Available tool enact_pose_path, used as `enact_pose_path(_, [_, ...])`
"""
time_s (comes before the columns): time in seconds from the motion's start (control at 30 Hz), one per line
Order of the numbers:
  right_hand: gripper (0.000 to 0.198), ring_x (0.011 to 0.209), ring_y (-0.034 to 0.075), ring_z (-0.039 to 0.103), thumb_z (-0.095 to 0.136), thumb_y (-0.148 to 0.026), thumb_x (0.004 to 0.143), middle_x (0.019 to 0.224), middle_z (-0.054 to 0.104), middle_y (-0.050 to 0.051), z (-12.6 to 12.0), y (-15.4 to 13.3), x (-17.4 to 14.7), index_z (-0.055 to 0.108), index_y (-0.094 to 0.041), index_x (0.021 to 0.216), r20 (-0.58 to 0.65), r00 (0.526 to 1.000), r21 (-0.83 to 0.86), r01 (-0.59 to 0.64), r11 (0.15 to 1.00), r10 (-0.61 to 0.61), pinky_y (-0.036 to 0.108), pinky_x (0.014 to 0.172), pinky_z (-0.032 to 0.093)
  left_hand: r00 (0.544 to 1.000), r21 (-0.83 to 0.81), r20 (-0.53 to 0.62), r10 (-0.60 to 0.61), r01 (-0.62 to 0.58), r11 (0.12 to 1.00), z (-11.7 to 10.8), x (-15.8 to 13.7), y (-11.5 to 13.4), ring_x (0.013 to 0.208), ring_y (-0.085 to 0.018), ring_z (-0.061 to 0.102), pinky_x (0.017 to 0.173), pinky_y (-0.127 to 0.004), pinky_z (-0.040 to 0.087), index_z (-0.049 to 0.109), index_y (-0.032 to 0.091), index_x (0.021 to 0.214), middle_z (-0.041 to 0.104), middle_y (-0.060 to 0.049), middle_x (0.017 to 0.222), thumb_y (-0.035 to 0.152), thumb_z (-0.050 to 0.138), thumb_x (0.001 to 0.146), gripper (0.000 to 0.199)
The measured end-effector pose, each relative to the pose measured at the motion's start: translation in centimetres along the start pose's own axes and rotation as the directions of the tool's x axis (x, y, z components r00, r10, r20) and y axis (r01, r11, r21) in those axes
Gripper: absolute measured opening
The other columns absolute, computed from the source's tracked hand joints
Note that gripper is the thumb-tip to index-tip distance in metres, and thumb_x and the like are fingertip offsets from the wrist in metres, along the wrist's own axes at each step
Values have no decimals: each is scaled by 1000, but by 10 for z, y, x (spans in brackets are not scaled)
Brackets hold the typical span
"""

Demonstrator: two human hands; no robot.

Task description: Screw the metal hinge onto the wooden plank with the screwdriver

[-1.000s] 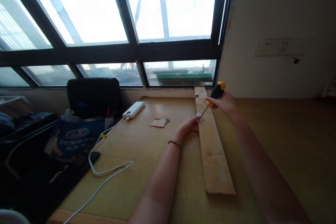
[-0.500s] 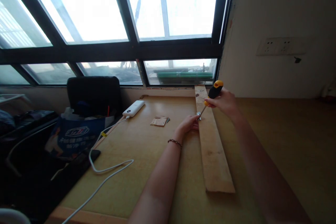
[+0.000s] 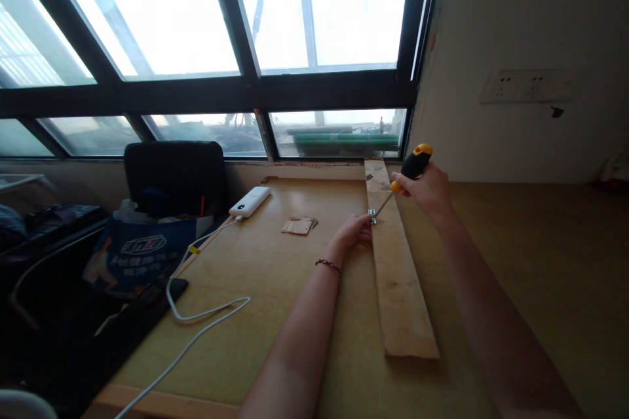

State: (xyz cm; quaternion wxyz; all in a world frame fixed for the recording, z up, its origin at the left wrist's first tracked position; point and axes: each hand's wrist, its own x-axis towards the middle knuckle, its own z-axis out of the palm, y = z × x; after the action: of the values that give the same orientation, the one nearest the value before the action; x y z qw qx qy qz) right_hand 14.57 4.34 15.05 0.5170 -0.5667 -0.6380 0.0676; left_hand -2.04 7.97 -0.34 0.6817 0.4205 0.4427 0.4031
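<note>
- Wooden plank (image 3: 399, 275) lies lengthwise on the surface (image 3: 275, 288), its far end reaching the window sill and its near end toward the person.
- Right hand (image 3: 426, 188) is closed around the black and yellow handle of a screwdriver (image 3: 407, 175); the tool is tilted, its shaft slanting down to the left.
- Screwdriver tip meets a small metal bracket (image 3: 372, 215) at the plank's left edge, about a third of the way down from the far end.
- Left hand (image 3: 354, 230) rests on the surface against the plank's left edge, fingertips touching the bracket; whether it pinches the part or only steadies it is too small to tell.
- Beaded bracelet (image 3: 328, 265) sits on the left wrist.
- Small cardboard pieces (image 3: 297, 226) lie on the surface left of the hands, apart from the plank.
- White power bank (image 3: 249, 201) lies further left, with a white cable (image 3: 196, 314) trailing toward the near edge.
- Black chair (image 3: 174, 173) stands beyond the surface's left side, with a blue bag (image 3: 142, 252) in front of it.
</note>
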Motion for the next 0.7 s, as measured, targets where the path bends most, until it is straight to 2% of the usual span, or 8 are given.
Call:
enact_pose_path(0.1, [42,69,22,62,63,-49,63,74,63,6,-12,15,8,57,-16,89,-99,995,-36,-23,999,19,31,61,49,1000,0,31,1,-1,1000,-1,0,0,54,-13,59,52,-25,51,58,8,79,61,-7,65,32,62,72,26])
enact_pose_path(0.2, [43,67,21,61,58,-50,68,77,63,7,-31,47,17,57,-14,91,-147,983,-75,-121,990,109,29,56,47,999,-3,45,-6,6,1000,-2,0,0,56,-14,60,53,-25,51,58,9,79,63,-8,68,33,62,72,25])
enact_pose_path(0.3, [43,61,21,61,56,-51,69,70,63,9,-47,95,16,60,-12,83,-30,974,-235,-225,946,224,28,50,43,997,-14,71,-2,3,1000,-3,0,1,57,-14,61,54,-26,52,58,9,81,64,-8,69,32,60,74,23])
enact_pose_path(0.4, [47,60,24,61,52,-58,69,61,62,11,-53,145,1,64,-12,73,185,933,-466,-193,864,308,30,51,42,996,-9,94,-9,10,1000,-2,0,1,58,-16,62,56,-27,52,59,10,82,65,-8,68,32,58,75,23])
enact_pose_path(0.47, [47,68,27,63,49,-55,74,68,65,14,-52,173,-14,66,-12,78,270,885,-579,-166,799,379,32,55,43,996,-6,87,-19,19,1000,-1,-1,2,58,-16,63,56,-27,52,58,11,81,65,-8,68,33,58,75,23])
enact_pose_path(0.6, [47,90,33,61,44,-47,80,95,63,23,-44,202,-40,65,-9,96,275,818,-731,-165,662,506,38,68,46,997,-10,83,-9,10,1000,0,-1,1,56,-15,62,55,-27,51,58,11,81,65,-8,69,32,57,75,22])
enact_pose_path(0.7, [48,97,34,59,40,-42,83,107,57,26,-38,204,-49,59,-5,108,241,814,-780,-161,604,528,42,76,46,995,-17,96,12,-10,1000,0,-1,0,55,-14,62,54,-26,51,58,11,80,65,-9,68,32,55,75,21])
